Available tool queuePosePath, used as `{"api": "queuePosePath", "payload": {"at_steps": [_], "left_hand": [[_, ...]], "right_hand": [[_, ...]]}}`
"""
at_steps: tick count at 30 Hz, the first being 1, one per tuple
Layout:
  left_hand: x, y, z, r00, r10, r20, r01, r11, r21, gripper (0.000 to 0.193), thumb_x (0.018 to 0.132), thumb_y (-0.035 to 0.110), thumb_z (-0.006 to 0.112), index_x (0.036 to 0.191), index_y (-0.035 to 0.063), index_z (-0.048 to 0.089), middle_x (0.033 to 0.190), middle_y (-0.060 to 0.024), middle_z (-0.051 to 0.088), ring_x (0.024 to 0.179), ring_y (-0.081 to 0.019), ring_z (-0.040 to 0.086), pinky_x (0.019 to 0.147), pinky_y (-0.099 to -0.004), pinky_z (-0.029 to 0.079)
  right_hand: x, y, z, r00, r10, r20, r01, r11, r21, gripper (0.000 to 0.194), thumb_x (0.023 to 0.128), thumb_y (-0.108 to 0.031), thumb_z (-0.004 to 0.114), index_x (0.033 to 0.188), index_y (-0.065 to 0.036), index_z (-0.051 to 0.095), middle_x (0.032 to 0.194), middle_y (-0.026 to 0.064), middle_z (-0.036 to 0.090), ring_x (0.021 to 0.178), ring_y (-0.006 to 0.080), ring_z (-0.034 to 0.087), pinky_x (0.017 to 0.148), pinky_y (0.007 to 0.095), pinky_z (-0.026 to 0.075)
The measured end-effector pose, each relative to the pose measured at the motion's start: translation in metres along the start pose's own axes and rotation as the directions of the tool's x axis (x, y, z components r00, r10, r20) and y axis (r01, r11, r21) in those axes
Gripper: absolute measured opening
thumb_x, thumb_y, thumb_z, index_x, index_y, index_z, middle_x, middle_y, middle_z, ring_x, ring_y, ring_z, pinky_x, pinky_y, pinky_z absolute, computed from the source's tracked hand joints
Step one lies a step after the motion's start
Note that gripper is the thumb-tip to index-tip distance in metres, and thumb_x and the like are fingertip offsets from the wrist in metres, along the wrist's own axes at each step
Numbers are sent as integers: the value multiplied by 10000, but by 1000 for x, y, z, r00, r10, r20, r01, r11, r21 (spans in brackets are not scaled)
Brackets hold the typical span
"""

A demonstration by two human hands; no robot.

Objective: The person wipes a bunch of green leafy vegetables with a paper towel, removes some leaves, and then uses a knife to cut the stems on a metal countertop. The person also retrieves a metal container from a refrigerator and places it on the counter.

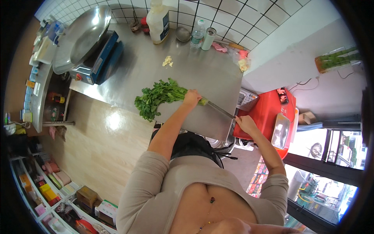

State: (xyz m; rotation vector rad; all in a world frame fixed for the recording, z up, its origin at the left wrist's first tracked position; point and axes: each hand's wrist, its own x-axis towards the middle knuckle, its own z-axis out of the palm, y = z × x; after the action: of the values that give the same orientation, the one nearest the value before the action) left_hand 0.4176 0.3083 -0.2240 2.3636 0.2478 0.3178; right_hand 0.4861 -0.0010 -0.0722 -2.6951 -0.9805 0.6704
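A bunch of leafy green herbs [160,95] lies on a stainless steel worktop [131,67], its leaves to the left and its pale stem ends to the right. My left hand [191,98] is closed around the stems near their cut end. In my right hand [247,124] is a kitchen knife [220,109], seen nearly edge-on, with its handle mostly hidden by the fingers. Its blade reaches left to the stem ends and appears to touch them. Farther back on the worktop lie several pale peeled pieces, possibly garlic [167,60].
A large metal wok [84,41] tilts on a blue portable stove [102,64] at the left. Along the tiled wall stand a big white jug [158,23], a metal ladle bowl [183,34], a plastic bottle [197,35] and a pale green can [209,39]. A red cabinet [263,108] adjoins the right edge.
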Motion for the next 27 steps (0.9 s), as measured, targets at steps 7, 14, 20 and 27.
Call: {"api": "queuePosePath", "payload": {"at_steps": [7, 14, 20, 27], "left_hand": [[-27, 2, -11, 951, 260, -165, -275, 959, -73, 192, 676, 29, 712, 858, 90, 711, 781, -60, 556, 785, -265, 517, 697, -364, 466], [-27, 6, -15, 947, 274, -170, -284, 958, -41, 250, 670, 28, 713, 909, 97, 701, 805, -59, 556, 792, -261, 524, 712, -362, 466], [-27, 4, -17, 952, 264, -154, -279, 957, -82, 238, 691, 36, 706, 919, 107, 695, 818, -62, 560, 806, -269, 526, 730, -368, 466], [-28, 5, -21, 967, 223, -121, -238, 962, -130, 228, 710, 44, 694, 931, 100, 699, 827, -68, 562, 823, -270, 525, 750, -372, 463]], "right_hand": [[-8, 9, 15, 950, 240, 201, -302, 872, 385, 664, 937, -493, 410, 698, 94, 607, 625, 285, 560, 624, 422, 596, 592, 464, 442], [-8, 5, 11, 982, 126, 140, -160, 949, 272, 677, 934, -501, 399, 727, 109, 604, 660, 301, 566, 671, 435, 603, 603, 468, 447], [2, -4, 8, 993, 41, 114, -61, 982, 176, 703, 935, -519, 377, 702, 106, 600, 673, 312, 557, 683, 465, 576, 625, 486, 447], [8, -21, -6, 992, -3, 123, -4, 998, 58, 686, 932, -504, 393, 695, 104, 605, 672, 303, 563, 684, 454, 582, 640, 487, 459]]}}
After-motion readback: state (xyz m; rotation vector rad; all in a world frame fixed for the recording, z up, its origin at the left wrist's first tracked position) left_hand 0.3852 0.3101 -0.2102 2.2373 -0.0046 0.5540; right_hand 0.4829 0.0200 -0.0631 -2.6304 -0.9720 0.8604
